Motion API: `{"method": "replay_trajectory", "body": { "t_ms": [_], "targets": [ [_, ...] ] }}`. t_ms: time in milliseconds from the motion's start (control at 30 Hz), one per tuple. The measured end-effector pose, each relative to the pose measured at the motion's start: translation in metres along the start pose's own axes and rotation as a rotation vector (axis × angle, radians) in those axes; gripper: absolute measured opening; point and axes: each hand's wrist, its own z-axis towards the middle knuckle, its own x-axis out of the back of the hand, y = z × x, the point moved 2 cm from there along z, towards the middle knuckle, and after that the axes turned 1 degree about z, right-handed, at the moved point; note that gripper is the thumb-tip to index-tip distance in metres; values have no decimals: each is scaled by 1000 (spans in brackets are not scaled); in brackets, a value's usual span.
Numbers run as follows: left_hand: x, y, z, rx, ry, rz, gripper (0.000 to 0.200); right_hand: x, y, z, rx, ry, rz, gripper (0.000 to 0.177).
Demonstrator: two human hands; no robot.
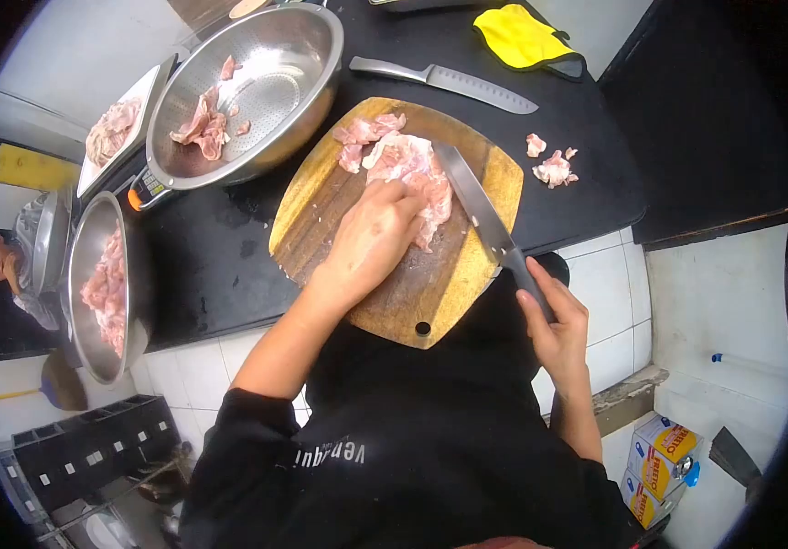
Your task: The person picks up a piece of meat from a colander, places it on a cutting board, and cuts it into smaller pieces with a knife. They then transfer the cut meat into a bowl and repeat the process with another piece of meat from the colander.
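A large piece of raw chicken [412, 174] lies on the wooden cutting board [385, 306]. My left hand [375, 238] presses on its near side with curled fingers, the fingertips partly hidden. In my right hand [558, 320] is the dark handle of a broad kitchen knife [478, 201]. Its blade slants up and left across the board, the tip beside the chicken's right edge. Smaller chicken pieces [366, 134] sit at the board's far left. Beyond the board, a second knife [467, 85] rests on the black table.
A perforated steel colander [321, 69] with some chicken stands at the far left. Left of it are a white tray [142, 96] of meat and a steel bowl [138, 302] of chicken pieces. Small scraps [556, 169] and a yellow cloth [522, 37] lie on the right. Another person [23, 261] appears far left.
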Motion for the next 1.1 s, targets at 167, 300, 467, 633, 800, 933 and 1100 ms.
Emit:
{"method": "replay_trajectory", "body": {
  "t_ms": [167, 300, 467, 633, 800, 933, 1100],
  "targets": [
    [-4, 0, 6, 22, -81, 149, 26, -7, -7, 7, 40, -6, 24, 41],
    [-11, -2, 8, -17, -38, 190, 23, -12, -8, 7, 64, 5, 72, 40],
    [-10, 0, -6, -67, -9, 102, 16, -8, -10, 3, 68, 1, 26, 41],
    [5, 7, -32, -116, -22, -35, 16, -1, -13, 7, 71, -4, -38, 41],
    [16, -25, -12, -45, 134, -58, 20, -2, -20, 18, 99, 56, -17, 40],
    [4, -45, 29, 71, 215, 28, 32, -7, -22, 18, 106, 74, 1, 40],
    [2, -44, 56, 311, -77, 28, 58, -4, -16, 7, 59, 65, 10, 40]
  ]
}}
